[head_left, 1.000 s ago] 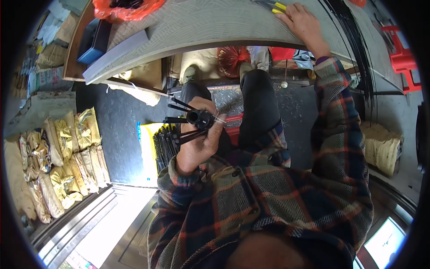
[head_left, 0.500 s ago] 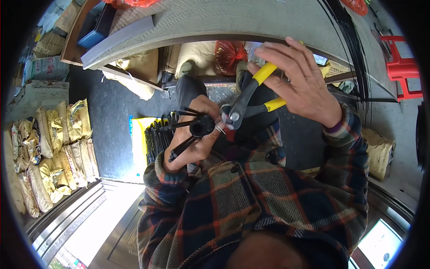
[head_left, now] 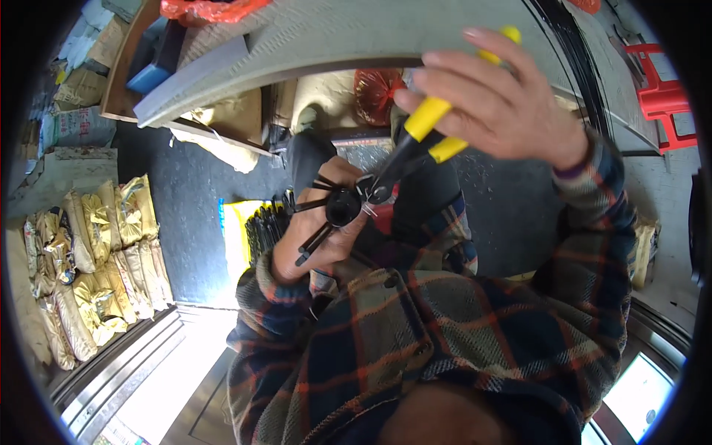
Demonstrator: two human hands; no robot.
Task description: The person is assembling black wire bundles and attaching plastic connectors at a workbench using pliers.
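Note:
In my left hand (head_left: 305,236), closed around it, is a black part with a round hollow hub (head_left: 343,219) and several thin black arms (head_left: 311,204) spreading from it. My right hand (head_left: 508,107) grips a pair of end-cutting pincers (head_left: 394,159) with dark metal jaws and yellow handles. The jaws lie against the right side of the hub, beside my left fingers. Thin shiny wire ends (head_left: 369,211) stick out just below the jaws. Whether the jaws bite on the wire is too small to tell.
A bundle of black rods (head_left: 265,228) lies on a yellow sheet (head_left: 236,230) at left. Wrapped packages (head_left: 96,259) are stacked further left. A grey table (head_left: 356,33) spans the far side, with a red plastic bag (head_left: 377,96) beneath it. A red stool (head_left: 664,96) stands at right.
The pincers' handles have come closer together, and the jaws have shifted slightly left against the hub. My right hand's fingers have curled further over the handles. The hub has moved slightly right.

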